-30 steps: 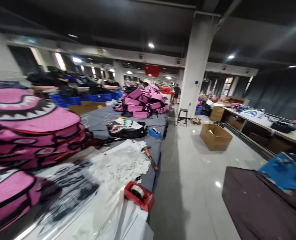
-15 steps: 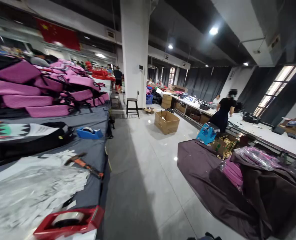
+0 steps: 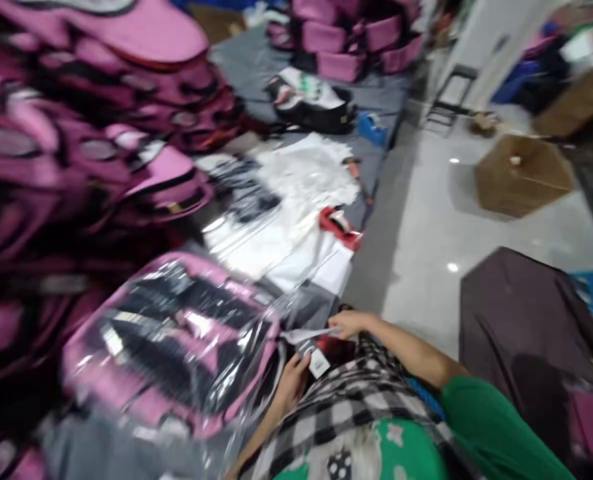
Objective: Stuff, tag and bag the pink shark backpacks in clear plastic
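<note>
Over at the surface (image 3: 241,57), the right hand (image 3: 349,325) pinches the clear plastic (image 3: 306,334) around a pink bag (image 3: 196,343); just beside, the left hand (image 3: 291,381) grips a white tag (image 3: 319,364)

Glossy clear plastic (image 3: 166,300) wraps the matt cloth backpack (image 3: 96,380).

Near: one plastic-wrapped pink bag (image 3: 176,347), one white tag (image 3: 319,363). Along the worktop (image 3: 246,63): one red tape dispenser (image 3: 349,239) and one blue tape dispenser (image 3: 372,129), two together; one hammer (image 3: 354,171); one black-and-white bag (image 3: 313,110). Far right: one stool (image 3: 462,71). The left pile of pink bags (image 3: 91,153) is too blurred to count.
</note>
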`<state>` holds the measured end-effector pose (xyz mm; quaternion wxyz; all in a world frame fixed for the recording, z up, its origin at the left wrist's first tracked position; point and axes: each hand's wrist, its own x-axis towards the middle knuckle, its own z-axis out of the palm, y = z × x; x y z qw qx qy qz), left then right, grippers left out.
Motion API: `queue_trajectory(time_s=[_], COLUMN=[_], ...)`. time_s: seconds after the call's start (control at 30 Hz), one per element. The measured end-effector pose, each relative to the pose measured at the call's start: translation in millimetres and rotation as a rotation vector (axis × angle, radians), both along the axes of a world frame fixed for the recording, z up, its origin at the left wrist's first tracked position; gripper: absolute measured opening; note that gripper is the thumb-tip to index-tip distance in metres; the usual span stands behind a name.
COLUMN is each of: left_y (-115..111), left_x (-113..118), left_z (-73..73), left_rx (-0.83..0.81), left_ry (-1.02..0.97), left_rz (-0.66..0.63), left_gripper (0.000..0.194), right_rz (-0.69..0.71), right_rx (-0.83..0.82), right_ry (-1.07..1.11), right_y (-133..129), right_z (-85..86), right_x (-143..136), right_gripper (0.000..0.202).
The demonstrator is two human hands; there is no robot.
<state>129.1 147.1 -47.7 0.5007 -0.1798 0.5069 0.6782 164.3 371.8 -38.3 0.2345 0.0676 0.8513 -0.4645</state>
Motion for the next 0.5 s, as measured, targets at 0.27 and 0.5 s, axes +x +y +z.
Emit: queue_trajectory(time_s=[0.27,0.5], left_y=[-0.9,5.8], left_x=[1.8,12.4], left_z=[-15.0,-22.2], left_rx=[0.163,0.118], left_ry=[-0.059,-0.062], left_rz=[0.324,0.410], left_gripper=[0.047,0.055], right_rz=[0.220,0.084], right_rx=[0.098,0.230], right_ry=[-0.041,-0.019], right_y=[-15.0,-15.6], right_z=[1.7,-12.6], right_x=[-9.1,4.7], right_gripper=[0.039,0.023])
